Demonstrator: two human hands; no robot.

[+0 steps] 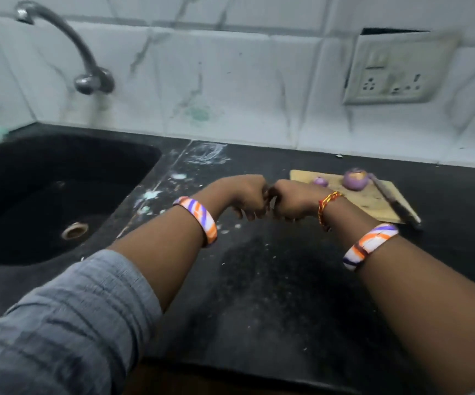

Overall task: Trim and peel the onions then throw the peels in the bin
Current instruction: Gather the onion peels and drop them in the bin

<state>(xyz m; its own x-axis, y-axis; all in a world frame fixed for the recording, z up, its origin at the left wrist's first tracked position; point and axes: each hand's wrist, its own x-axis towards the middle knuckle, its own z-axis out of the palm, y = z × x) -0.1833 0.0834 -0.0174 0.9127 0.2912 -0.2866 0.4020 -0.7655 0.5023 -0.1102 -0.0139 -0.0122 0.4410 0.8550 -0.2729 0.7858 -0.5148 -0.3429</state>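
Onions: a large one (pixel 355 180) and a small piece (pixel 320 182) lay on the board (pixel 371 201), at two o'clock from the hands. Knife (pixel 396 201) rested along the board's right edge. Left hand (pixel 245 195) and right hand (pixel 293 198) met knuckle to knuckle above the table (pixel 273 280), fingers curled; any contents were hidden.

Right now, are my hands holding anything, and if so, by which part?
Cannot be told. Left hand and right hand meet knuckle to knuckle over the counter, fingers curled downward; whatever lies between them is hidden.
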